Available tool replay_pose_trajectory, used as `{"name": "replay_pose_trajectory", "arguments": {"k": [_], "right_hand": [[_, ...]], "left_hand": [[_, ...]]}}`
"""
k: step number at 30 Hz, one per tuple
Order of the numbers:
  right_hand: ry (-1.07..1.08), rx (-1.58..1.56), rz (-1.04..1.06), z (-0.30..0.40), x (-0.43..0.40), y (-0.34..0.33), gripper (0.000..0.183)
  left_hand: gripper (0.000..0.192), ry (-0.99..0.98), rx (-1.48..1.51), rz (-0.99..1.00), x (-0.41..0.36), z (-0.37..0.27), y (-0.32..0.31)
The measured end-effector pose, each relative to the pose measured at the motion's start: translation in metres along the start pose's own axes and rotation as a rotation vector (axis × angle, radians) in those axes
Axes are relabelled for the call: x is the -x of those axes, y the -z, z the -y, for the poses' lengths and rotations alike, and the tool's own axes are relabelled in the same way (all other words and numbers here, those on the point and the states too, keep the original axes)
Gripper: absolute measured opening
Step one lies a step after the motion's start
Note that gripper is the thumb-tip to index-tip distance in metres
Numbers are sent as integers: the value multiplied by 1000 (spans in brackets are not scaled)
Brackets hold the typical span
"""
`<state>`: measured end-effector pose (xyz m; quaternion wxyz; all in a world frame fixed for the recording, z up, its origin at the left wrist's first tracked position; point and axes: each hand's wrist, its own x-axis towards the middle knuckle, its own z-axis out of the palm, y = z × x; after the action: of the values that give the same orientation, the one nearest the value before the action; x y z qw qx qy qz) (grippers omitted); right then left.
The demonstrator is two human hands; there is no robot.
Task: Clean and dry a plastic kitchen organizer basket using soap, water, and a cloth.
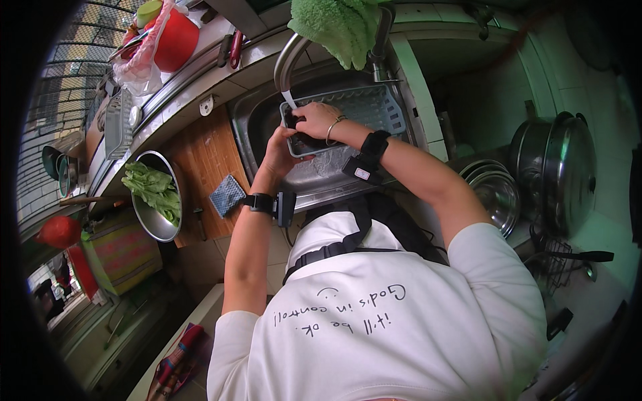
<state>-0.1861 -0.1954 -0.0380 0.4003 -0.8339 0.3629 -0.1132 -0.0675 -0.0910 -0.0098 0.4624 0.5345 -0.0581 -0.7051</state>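
A grey-blue plastic basket [361, 108] is held over the stainless steel sink [253, 120], under the curved faucet [286, 60]. Water [289, 99] runs from the spout into its left end. My left hand [282, 150] grips the near left corner, thumb at the rim and fingers reaching underneath. Inside that end, my right hand [318, 120] has its fingertips down at some dark contents [302, 140], too shadowed to identify. Whether those fingers pinch anything is hidden. Splashing water [326, 163] shows in the sink below the basket.
Left of the sink, a wooden board [200, 150] bears a blue-grey cloth [227, 196] and a peeler-like tool [200, 223]. A steel bowl [173, 200] holds leafy greens [155, 188]. A green towel [333, 30] hangs over the faucet. Steel bowls [494, 193] and pots [567, 173] stand at right.
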Motion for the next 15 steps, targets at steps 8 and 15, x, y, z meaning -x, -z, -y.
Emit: {"name": "replay_pose_trajectory", "arguments": {"k": [8, 15], "right_hand": [[20, 316, 304, 19, -9, -3, 27], [129, -166, 379, -4, -23, -8, 32]], "left_hand": [[30, -8, 15, 7, 5, 4, 13], [61, -133, -95, 69, 9, 1, 13]]}}
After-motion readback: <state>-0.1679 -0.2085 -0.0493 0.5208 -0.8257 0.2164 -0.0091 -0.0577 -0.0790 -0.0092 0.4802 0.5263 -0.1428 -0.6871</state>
